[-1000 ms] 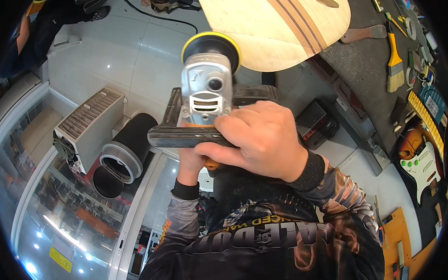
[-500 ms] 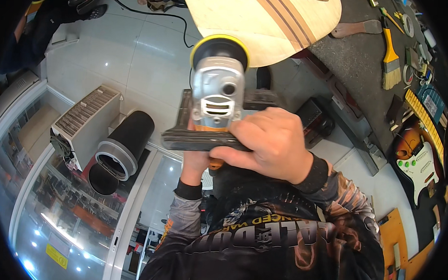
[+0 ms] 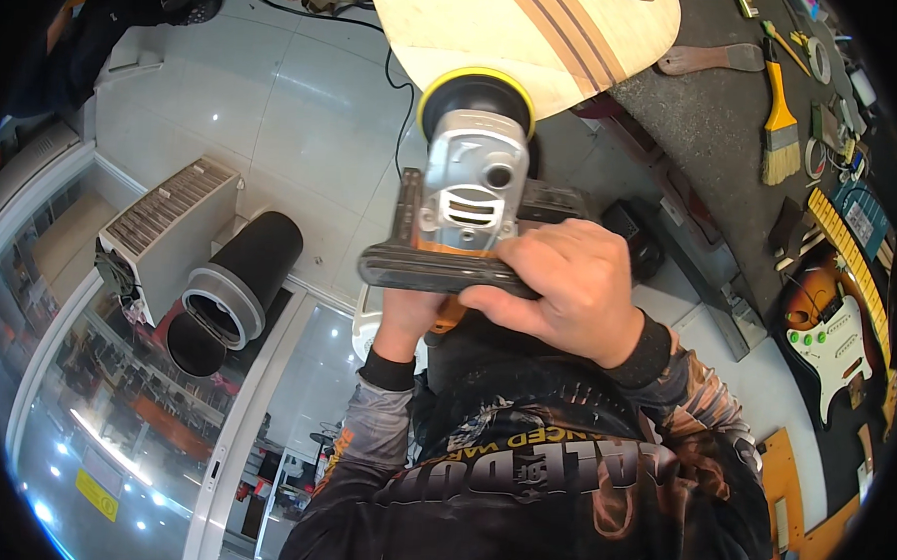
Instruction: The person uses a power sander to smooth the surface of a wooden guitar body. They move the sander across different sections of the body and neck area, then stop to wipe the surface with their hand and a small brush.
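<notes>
I hold a rotary sander with a silver head, a black loop handle and a round black pad rimmed in yellow. My right hand is closed around the right side of the loop handle, thumb along its near bar. My left hand is at the tool's orange-and-black body, its fingers mostly hidden behind the handle. Beyond the tool, a pale wooden guitar body with brown stripes overhangs the bench. The pad overlaps its near edge; whether they touch I cannot tell.
On the dark bench at right are a yellow paintbrush, a wooden-handled brush and a sunburst electric guitar. At left stand a black cylindrical bin and a white slatted box. A black cable crosses the floor.
The sander and both my hands have moved to the right, the pad shifting along the near edge of the guitar body. My grip looks the same.
</notes>
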Available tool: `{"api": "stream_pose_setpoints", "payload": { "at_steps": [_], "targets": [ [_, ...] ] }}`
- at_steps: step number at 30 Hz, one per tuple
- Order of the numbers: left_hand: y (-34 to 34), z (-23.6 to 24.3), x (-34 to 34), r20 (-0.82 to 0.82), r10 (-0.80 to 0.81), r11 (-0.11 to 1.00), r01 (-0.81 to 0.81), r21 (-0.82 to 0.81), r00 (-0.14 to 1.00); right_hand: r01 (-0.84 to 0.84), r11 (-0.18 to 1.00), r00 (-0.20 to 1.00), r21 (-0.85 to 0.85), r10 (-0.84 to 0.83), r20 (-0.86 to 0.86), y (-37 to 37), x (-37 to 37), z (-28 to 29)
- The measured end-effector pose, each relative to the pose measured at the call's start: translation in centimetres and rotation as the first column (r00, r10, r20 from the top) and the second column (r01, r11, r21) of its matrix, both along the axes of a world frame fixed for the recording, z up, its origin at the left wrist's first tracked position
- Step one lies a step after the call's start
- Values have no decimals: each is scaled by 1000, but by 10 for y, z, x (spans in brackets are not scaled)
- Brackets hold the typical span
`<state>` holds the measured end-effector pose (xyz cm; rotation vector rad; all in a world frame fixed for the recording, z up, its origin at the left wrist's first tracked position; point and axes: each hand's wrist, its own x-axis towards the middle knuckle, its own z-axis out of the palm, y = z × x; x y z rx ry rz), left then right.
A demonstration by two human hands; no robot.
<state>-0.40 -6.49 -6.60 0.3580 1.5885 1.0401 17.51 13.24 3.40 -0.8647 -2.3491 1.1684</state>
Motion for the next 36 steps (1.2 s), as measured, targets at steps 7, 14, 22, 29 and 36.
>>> {"api": "stream_pose_setpoints", "payload": {
  "at_steps": [7, 14, 22, 29, 36],
  "targets": [
    [-16, -13, -21, 62, 138, 989, -141, 52, 988, 0, 998, 995, 69, 7, -102, 0, -44, -9],
    [-2, -6, 10, 144, 91, 995, -96, 25, 985, -1, 999, 1000, 36, 2, -18, -4, -2, -3],
    [-12, -11, -10, -40, 35, 997, -32, 75, 999, -12, 998, 999, 67, 14, -29, 0, -24, -7],
    [-10, -8, -23, -33, 58, 996, -56, 63, 998, 11, 997, 999, 70, -9, -34, 1, -42, -7],
    [6, -2, 15, 48, -14, 998, 11, 66, 999, 41, 999, 998, -15, -40, 48, 1, 7, 5]
  ]
}}
